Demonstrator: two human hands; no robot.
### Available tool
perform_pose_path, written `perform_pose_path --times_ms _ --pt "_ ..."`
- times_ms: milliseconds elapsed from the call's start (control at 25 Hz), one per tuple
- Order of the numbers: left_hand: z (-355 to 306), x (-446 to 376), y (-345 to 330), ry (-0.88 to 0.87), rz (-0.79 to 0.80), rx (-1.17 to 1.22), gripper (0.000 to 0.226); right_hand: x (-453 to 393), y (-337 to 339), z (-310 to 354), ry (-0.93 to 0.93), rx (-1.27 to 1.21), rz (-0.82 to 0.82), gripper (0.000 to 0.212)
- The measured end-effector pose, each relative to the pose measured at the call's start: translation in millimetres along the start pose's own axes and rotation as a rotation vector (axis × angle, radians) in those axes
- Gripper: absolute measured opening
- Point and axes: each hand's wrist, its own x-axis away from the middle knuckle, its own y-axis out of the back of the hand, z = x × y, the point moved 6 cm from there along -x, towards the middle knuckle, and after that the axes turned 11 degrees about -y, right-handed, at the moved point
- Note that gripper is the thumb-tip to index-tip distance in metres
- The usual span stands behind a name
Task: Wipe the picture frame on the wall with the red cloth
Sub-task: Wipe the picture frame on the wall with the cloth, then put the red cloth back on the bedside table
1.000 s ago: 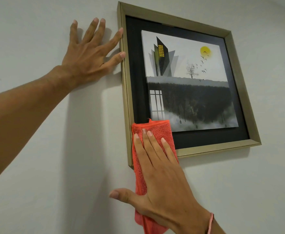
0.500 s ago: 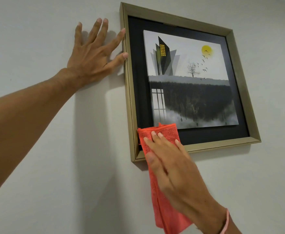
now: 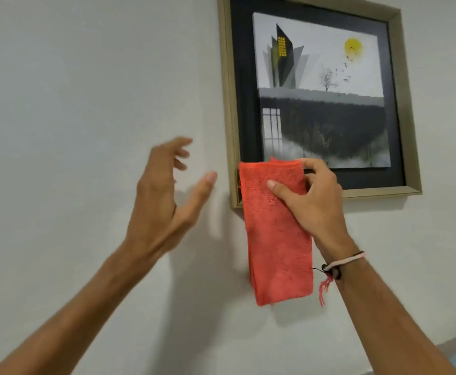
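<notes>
— Well, where is the cloth?
— Over the frame's (image 3: 408,104) lower left corner; the red cloth (image 3: 275,234) hangs folded, pinched by the right hand (image 3: 313,201).
— The left hand (image 3: 161,201)?
— Loose, fingers spread, beside the frame, holding nothing.

The cloth (image 3: 275,234) is a red terry weave, nubbly and matt. The picture frame (image 3: 228,104) has a dull brass-coloured finish with a faint brushed sheen (wood or metal, hard to say). Its dark mount looks flat and matt. The wall (image 3: 86,104) is smooth, matt white paint. A braided cord bracelet (image 3: 343,263) looks like soft thread.
</notes>
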Motion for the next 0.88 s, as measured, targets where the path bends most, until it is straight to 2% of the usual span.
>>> perform_pose_path --times_ms 80,200,240,280,360,400,440,560,680,760,880 --pt "-15 46 4 0.232 0.073 0.172 0.08 29 -11 4 -0.053 -0.168 0.112 0.028" --pt "-27 114 10 0.563 0.286 0.393 0.115 94 -34 5 -0.13 -0.37 0.261 0.016" --pt "-27 139 14 0.656 0.379 0.494 0.114 118 -44 4 -0.168 -0.448 0.296 0.015" --pt "-28 164 21 0.73 0.473 0.602 0.102 142 -55 -1 -0.224 -0.516 0.333 0.016" --pt "-30 217 48 0.867 0.611 0.725 0.063 190 -76 -17 -0.348 -0.612 0.399 0.021" --pt "-28 245 65 0.943 0.635 0.724 0.051 212 -85 -27 -0.404 -0.637 0.412 0.023" --pt "-25 275 85 1.013 0.633 0.706 0.046 235 -95 -38 -0.449 -0.642 0.424 0.024" --pt "-20 359 151 1.221 0.597 0.597 0.049 309 -115 -84 -0.599 -0.556 0.448 0.019" --pt "-25 454 212 1.447 0.564 0.546 0.056 401 -130 -152 -0.784 -0.377 0.571 0.015" --pt "-28 523 245 1.627 0.453 0.464 0.058 466 -125 -205 -0.904 -0.247 0.617 0.02" --pt "-51 640 271 1.847 0.283 0.291 0.042 580 -116 -287 -1.094 -0.084 0.676 0.02"
